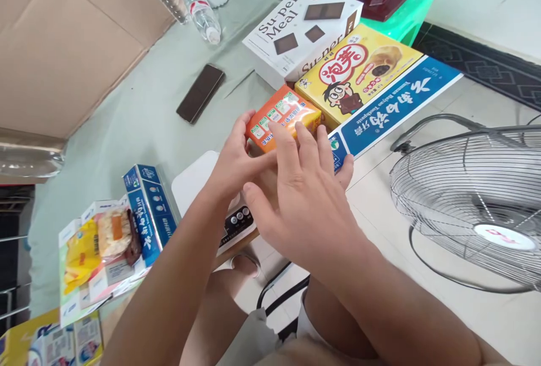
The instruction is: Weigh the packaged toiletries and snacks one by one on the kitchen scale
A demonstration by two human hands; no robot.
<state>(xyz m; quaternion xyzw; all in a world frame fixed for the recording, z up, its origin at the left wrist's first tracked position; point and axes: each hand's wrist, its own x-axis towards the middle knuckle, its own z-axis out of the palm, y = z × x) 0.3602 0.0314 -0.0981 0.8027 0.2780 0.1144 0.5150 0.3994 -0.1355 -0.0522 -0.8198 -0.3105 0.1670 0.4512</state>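
Note:
An orange box (282,107) with green and white print lies at the near edge of the table, against a yellow box (359,73) of cream puffs. My left hand (234,160) grips the orange box at its left end, thumb along the near side. Over the box's near side my right hand (302,199) has its fingers spread, the fingertips at its top edge; whether they press on it I cannot tell. A long blue toothpaste box (393,109) lies beside the yellow one, its near end partly behind my right fingers. Under my wrists is a white kitchen scale (196,177), partly hidden.
A white Su-per Meal box (304,22) stands behind the yellow box. A dark phone (200,93) and water bottles (202,13) lie on the cloth. Snacks and another toothpaste box (150,208) are at left. A fan (473,202) stands at right.

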